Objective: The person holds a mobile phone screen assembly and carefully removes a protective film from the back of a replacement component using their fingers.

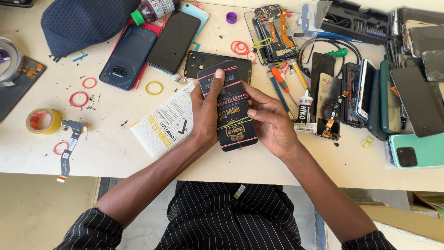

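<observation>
**Flat dark screen pack held in both hands above the tabletop**

We hold the dark flat pack (231, 107) just over the white tabletop (115, 115), between the padded white sleeve (162, 122) and the glue tube (304, 105). Our left hand (203, 113) has its grip closed on the left long edge, thumb on top. Our right hand (268, 118) pinches the right edge. We judge it light, thin, stiff and fragile, its glossy wrap slippery; hold by the long edges, never flexing.
</observation>
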